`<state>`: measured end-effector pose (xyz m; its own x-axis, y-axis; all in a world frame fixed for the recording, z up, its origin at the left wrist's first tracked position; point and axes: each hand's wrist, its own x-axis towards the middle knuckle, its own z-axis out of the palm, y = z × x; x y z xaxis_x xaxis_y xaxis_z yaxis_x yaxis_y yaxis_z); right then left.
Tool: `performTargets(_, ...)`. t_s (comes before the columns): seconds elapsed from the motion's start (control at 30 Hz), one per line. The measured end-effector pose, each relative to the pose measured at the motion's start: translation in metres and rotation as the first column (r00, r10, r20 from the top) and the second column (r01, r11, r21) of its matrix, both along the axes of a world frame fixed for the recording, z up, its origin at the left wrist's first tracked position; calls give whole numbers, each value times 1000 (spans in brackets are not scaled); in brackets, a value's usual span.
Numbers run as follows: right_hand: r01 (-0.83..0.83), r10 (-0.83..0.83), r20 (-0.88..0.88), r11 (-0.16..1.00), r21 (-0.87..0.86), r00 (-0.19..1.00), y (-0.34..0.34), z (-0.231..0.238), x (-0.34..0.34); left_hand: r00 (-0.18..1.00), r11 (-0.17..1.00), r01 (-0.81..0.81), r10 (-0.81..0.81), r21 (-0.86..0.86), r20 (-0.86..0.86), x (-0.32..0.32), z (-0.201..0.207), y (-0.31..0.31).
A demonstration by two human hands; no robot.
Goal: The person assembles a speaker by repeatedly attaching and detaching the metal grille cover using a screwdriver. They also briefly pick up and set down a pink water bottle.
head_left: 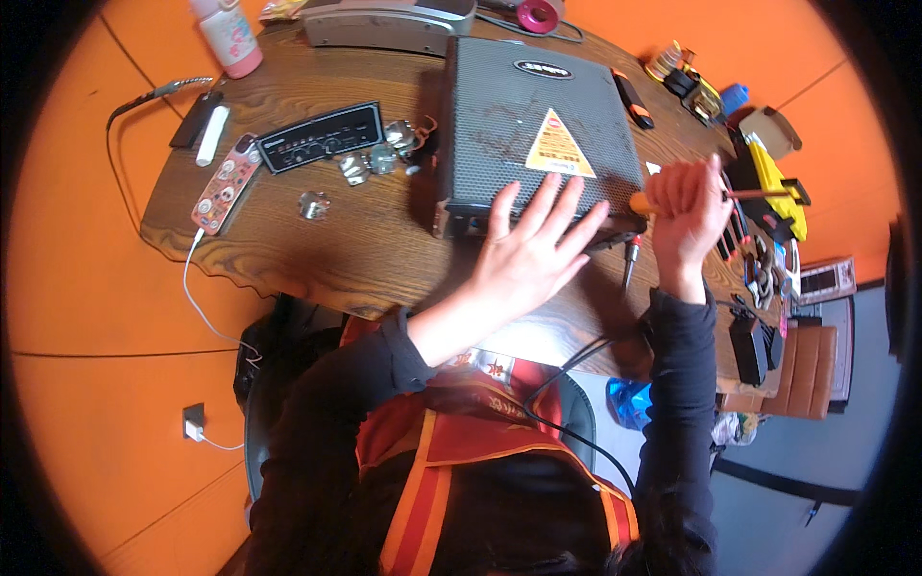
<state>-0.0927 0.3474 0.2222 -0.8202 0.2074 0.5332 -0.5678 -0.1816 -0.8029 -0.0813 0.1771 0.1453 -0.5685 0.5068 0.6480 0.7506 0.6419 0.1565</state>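
Note:
My left hand (526,248) lies flat with fingers spread on the near part of a dark box-shaped speaker (595,106). The speaker has a perforated metal grille and a yellow triangular label (558,149). To its right, my right hand (688,204) is closed in a fist around a screwdriver (642,204). Its orange handle end points left toward the speaker, and its thin reddish shaft sticks out to the right. The shaft's far end overlaps yellow and black things, so its tip is hard to make out. A cable plug (631,250) hangs by the speaker's near right corner.
Left of the speaker lie a black control panel (322,136), several clear cubes (314,204), a patterned power strip (228,187) and a white stick (212,135). A bottle (229,38) and grey device (384,23) stand behind. Tools, a yellow case (774,182) and black adapter (749,349) crowd the right edge.

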Motion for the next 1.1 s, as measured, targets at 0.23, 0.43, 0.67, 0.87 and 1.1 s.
performTargets(0.23,401,-410,168,912,88,896,19,14,8,998,998,29,-26,-47,59,7,9,-7)
performTargets(0.43,177,-525,434,762,623,732,32,-10,19,995,933,96,-89,345,-38,-16,25,-55)
performTargets(0.67,213,-587,215,572,792,780,15,-25,39,979,869,-4,-98,496,180,-35,16,-75)
performTargets(0.87,326,-465,499,881,344,731,-1,-4,40,970,848,3,-131,530,203,-30,11,-71)
performTargets(1.1,247,-343,342,924,293,875,-15,23,49,962,845,39,-175,534,207,-30,7,-73)
